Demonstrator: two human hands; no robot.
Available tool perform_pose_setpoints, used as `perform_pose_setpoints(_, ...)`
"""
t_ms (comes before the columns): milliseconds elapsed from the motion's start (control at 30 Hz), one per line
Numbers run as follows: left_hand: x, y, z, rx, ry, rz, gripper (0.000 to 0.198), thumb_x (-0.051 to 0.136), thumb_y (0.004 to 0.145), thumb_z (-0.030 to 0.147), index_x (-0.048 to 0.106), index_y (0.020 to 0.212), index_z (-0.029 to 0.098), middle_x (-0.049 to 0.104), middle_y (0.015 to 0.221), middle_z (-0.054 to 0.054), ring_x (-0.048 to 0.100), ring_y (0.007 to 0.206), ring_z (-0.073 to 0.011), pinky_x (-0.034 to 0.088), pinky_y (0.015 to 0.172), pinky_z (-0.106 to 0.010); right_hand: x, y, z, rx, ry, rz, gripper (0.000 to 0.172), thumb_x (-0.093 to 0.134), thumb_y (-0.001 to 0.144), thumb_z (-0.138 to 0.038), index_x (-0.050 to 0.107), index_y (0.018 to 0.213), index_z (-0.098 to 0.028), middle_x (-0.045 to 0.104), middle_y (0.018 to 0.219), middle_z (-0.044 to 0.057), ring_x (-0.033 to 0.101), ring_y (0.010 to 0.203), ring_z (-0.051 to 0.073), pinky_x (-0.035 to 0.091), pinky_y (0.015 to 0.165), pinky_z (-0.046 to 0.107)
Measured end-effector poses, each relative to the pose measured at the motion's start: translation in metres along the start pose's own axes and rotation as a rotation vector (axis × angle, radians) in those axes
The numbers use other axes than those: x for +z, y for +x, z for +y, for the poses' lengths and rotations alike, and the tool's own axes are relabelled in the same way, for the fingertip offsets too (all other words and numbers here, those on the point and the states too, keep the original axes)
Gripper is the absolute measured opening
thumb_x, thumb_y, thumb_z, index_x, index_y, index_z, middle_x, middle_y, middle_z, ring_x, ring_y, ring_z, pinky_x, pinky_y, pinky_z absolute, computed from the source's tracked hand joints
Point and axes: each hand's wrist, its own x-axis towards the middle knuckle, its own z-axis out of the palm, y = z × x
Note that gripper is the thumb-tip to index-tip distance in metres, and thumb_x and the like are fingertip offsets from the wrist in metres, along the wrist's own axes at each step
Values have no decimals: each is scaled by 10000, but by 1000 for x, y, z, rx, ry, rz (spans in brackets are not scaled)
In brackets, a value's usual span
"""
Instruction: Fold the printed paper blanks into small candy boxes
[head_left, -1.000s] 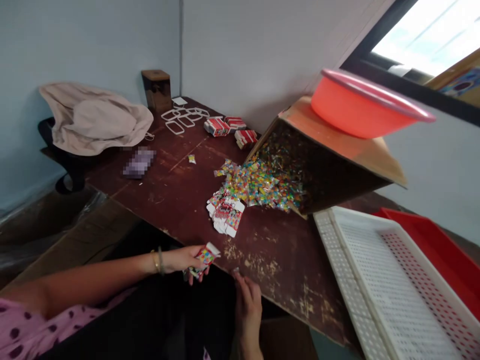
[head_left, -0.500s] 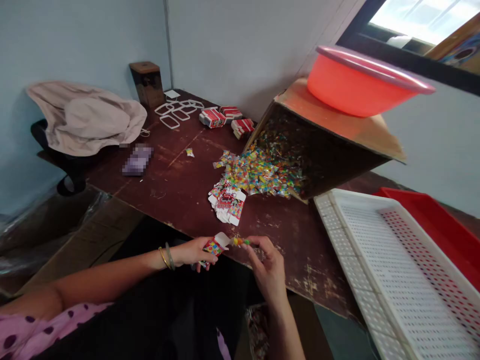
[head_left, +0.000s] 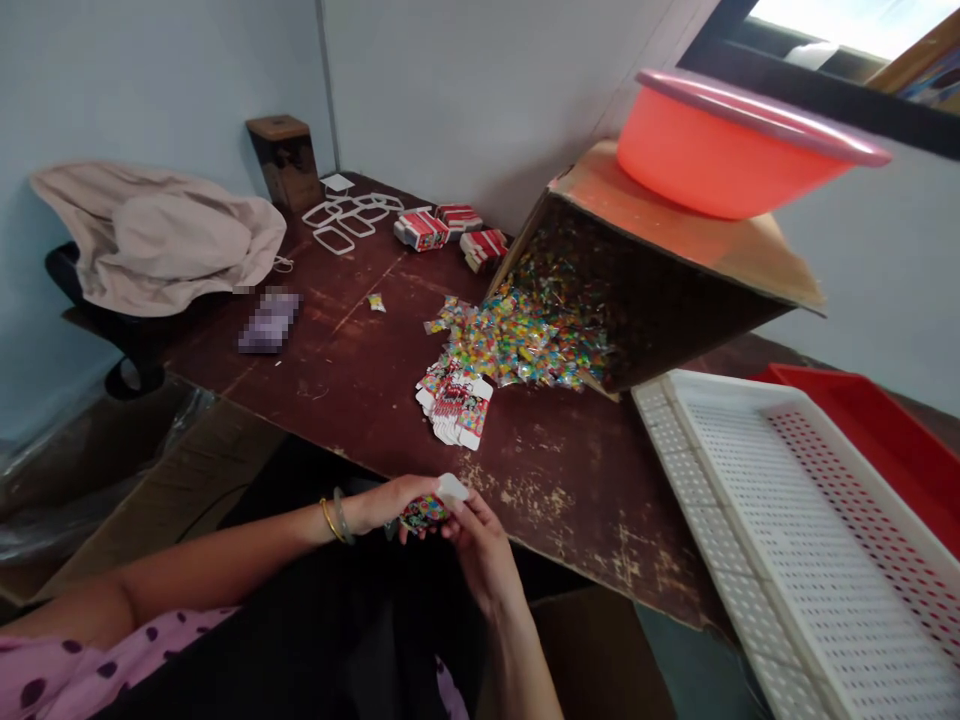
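Observation:
My left hand (head_left: pixel 386 502) grips a small colourful carton (head_left: pixel 424 511) at the near edge of the dark wooden table (head_left: pixel 360 370). My right hand (head_left: pixel 480 545) meets it from the right, fingers pinched on the carton's white open flap (head_left: pixel 452 489). A stack of flat colourful cartons (head_left: pixel 455 406) lies just beyond on the table. Behind it, a heap of bright wrapped candies (head_left: pixel 529 345) spills out of a tipped cardboard box (head_left: pixel 660 290).
An orange basin (head_left: pixel 735 150) rests on the tipped box. White perforated tray (head_left: pixel 810 560) and red tray (head_left: pixel 877 450) lie at the right. Red-and-white boxes (head_left: pixel 442 228), white frames (head_left: pixel 345 215), a brown block (head_left: pixel 285 160) and a beige cloth (head_left: pixel 157 235) occupy the far left.
My right hand rose from the table edge holding a wrapped candy, brought it to the carton's mouth, and now rests on the flap with the candy out of sight.

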Motion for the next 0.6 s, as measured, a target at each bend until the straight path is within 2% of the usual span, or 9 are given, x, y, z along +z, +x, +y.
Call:
perform_pose_setpoints(67,0,0,3,43,97,-19,503,442,834,578,648,954,135,632,753,-43,560,630,-169,408,457,-231,4,4,0,75,95,-38,266,787,708,-316,691,926,-199,644,802,-2,550,598,96,482,566,214)
perform_pose_setpoints(133,0,0,6,149,275,-6,383,496,839,484,654,948,152,614,755,-16,539,660,-154,406,527,-229,6,8,-2,59,25,-45,230,788,684,-262,705,890,-203,658,806,2,570,618,109,487,546,210)
perform_pose_setpoints(167,0,0,7,205,371,16,318,526,834,434,662,906,155,599,741,-5,524,674,-147,403,563,-228,6,9,-3,4,-75,-41,182,766,700,-251,719,870,-206,663,821,11,585,645,123,499,553,220)
perform_pose_setpoints(233,-1,0,7,239,448,58,259,541,821,380,665,846,154,566,712,7,502,680,-142,398,584,-227,4,8,-4,-204,-362,-34,139,691,771,-247,753,892,-222,674,905,43,627,769,164,544,659,274)
perform_pose_setpoints(300,0,2,6,162,340,69,305,498,822,405,658,870,150,545,708,3,499,663,-150,401,531,-225,1,6,-5,-431,-630,-61,224,605,852,-251,754,1019,-246,673,1033,74,636,942,199,536,836,333)
perform_pose_setpoints(367,1,3,4,66,182,54,376,439,836,450,646,899,142,545,721,-9,509,649,-158,408,480,-227,-2,5,-6,-546,-745,-85,287,540,910,-253,712,1139,-267,667,1105,85,624,1031,205,501,930,356)
perform_pose_setpoints(433,1,2,2,42,80,10,399,421,846,469,639,924,144,566,766,-23,532,691,-168,441,503,-240,-4,5,-7,-546,-752,-59,275,536,926,-263,713,1137,-271,676,1099,83,632,1025,204,512,914,351)
perform_pose_setpoints(500,1,1,1,76,56,-66,355,494,824,449,620,981,157,573,828,-24,546,752,-170,471,559,-251,-5,7,-8,-519,-720,-2,234,567,916,-272,741,1072,-267,693,1052,78,647,987,204,527,881,344)
perform_pose_setpoints(600,-4,1,-2,143,183,-107,300,583,812,404,574,1005,175,527,828,9,524,742,-140,473,599,-245,-6,10,-4,-500,-691,28,215,595,901,-272,749,1051,-272,707,1020,73,653,968,205,534,864,343)
